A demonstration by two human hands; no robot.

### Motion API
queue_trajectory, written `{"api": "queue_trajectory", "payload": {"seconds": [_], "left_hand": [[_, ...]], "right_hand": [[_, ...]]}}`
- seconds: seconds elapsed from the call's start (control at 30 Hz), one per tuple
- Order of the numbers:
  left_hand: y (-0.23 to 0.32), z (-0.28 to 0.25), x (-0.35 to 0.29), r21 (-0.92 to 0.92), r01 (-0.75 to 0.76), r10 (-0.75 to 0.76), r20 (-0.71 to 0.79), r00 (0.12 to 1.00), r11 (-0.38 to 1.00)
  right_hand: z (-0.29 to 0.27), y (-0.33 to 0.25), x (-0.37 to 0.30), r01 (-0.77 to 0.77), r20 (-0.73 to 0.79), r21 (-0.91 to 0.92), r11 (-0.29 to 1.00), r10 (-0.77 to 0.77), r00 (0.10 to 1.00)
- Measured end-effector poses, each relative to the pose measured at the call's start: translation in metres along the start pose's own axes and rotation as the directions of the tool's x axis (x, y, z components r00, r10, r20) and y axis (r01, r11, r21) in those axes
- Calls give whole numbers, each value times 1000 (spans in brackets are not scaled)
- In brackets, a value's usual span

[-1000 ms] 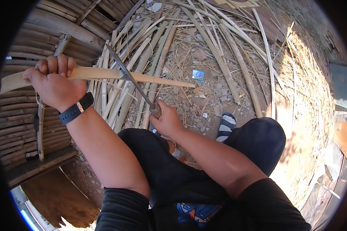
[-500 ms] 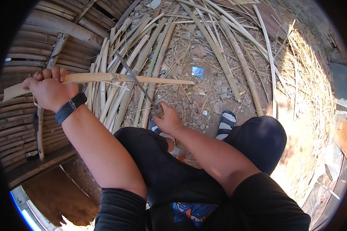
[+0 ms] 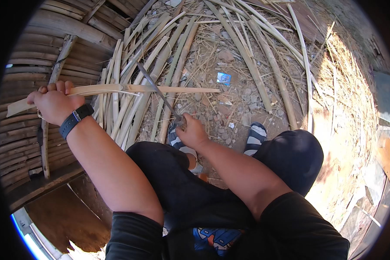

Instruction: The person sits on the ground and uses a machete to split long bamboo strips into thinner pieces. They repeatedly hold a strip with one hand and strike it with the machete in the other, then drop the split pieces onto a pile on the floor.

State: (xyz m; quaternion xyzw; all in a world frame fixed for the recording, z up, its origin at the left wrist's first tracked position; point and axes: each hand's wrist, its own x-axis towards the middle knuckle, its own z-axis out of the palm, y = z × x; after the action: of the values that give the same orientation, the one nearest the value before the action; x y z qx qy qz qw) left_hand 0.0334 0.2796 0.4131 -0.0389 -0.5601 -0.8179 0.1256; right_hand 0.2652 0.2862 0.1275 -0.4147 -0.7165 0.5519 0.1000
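Ok, L hand [image 3: 56,103] grips bamboo strip [image 3: 104,88], R hand [image 3: 192,131] grips knife [image 3: 157,90]; blue pkt [image 3: 223,78] illegible.

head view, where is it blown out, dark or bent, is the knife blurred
Head view: sun blows out the ground at right; head view: wall at left shaded, edges curving near the rim; head view: knife and strip look fairly sharp.

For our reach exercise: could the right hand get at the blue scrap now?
Probably not: the right hand holds the knife, though the way to the blue scrap looks largely free past the strip's tip.
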Motion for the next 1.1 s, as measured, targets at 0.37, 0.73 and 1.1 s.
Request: {"api": "queue_trajectory", "payload": {"seconds": [0.37,0.73,1.1], "left_hand": [[2,-2,0,-31,3,-3,0,1000,1000],[-15,-20,26,6,12,-12,2,1000,1000],[-9,-12,16,19,-23,23,29,999,1000]], "right_hand": [[-4,-41,-7,-11,-2,82,997,11,1000],[-2,49,-2,-162,-11,-8,987,162,987],[-6,9,15,-136,31,-69,988,138,990]]}}
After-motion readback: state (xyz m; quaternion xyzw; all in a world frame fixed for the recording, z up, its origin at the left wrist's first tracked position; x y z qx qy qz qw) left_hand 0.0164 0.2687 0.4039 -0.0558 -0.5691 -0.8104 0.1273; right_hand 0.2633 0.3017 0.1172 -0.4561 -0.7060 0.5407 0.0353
